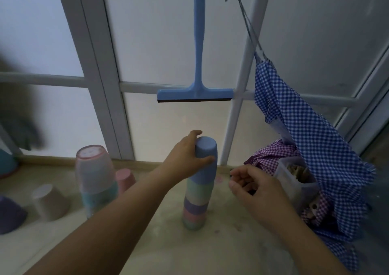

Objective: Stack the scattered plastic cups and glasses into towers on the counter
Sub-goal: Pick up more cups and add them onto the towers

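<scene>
A tower of upside-down pastel cups (196, 201) stands in the middle of the counter (160, 243). Its top cup is blue (207, 159), and my left hand (187, 159) grips it near the top, thumb in front and fingers behind. My right hand (250, 184) hovers just right of the tower with loosely curled fingers and holds nothing. To the left stands a second stack topped by a clear pinkish glass (93, 167) over pale blue cups. A pink cup (125, 179), a beige cup (50, 203) and a purple cup (10, 213) sit upside down around it.
A blue squeegee (197, 64) hangs on the window above the tower. Blue checked cloth (311, 148) and purple checked cloth (273, 154) hang and pile at the right around a clear plastic container (294, 180). A teal object (6, 163) sits at the far left.
</scene>
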`<state>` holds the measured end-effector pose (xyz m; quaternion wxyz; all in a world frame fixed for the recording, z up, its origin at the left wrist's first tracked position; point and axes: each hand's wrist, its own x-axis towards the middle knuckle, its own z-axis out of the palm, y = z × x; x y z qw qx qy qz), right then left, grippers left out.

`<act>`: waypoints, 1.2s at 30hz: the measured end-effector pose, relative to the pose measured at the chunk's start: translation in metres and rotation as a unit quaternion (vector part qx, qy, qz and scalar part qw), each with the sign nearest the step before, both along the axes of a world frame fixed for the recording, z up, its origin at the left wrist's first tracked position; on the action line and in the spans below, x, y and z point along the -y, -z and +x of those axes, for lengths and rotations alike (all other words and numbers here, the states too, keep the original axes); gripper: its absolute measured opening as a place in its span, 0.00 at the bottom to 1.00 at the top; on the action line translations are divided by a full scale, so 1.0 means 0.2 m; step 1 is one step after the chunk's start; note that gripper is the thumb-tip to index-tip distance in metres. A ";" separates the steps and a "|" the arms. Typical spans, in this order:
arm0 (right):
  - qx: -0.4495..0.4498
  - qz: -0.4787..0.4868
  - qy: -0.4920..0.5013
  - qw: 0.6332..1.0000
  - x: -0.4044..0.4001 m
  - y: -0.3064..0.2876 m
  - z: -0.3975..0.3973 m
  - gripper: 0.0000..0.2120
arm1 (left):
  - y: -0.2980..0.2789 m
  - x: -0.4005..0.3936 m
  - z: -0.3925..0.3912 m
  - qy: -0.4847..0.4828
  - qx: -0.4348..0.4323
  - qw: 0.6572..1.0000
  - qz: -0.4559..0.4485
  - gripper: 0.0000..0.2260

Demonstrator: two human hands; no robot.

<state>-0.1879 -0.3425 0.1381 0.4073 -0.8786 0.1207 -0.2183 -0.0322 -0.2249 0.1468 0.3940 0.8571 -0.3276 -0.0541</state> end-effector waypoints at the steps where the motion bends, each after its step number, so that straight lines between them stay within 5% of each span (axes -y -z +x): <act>1: -0.001 -0.001 -0.008 1.000 -0.02 0.01 0.03 0.08 | -0.03 -0.04 0.00 -0.003 0.023 1.000 -0.001 0.31; 6: 0.008 0.002 -0.073 0.997 -0.23 0.00 0.21 0.11 | -0.25 -0.36 -0.01 -0.047 0.157 0.985 -0.056 0.19; 12: 0.027 0.004 -0.169 0.985 -0.68 -0.08 0.44 0.06 | -0.38 -0.88 0.06 -0.120 0.209 0.966 -0.091 0.14; 24: -0.037 0.015 -0.230 0.972 -1.79 0.20 1.00 0.08 | 0.15 -2.07 0.58 -0.215 0.095 0.972 -0.028 0.10; 32: -0.123 0.026 -0.161 0.979 -2.00 0.52 1.26 0.09 | 0.46 -2.42 0.81 -0.206 0.019 0.978 0.027 0.15; 36: -0.174 -0.032 -0.121 0.977 -1.98 0.69 1.40 0.24 | 0.59 -2.48 0.89 -0.210 -0.015 0.976 0.055 0.21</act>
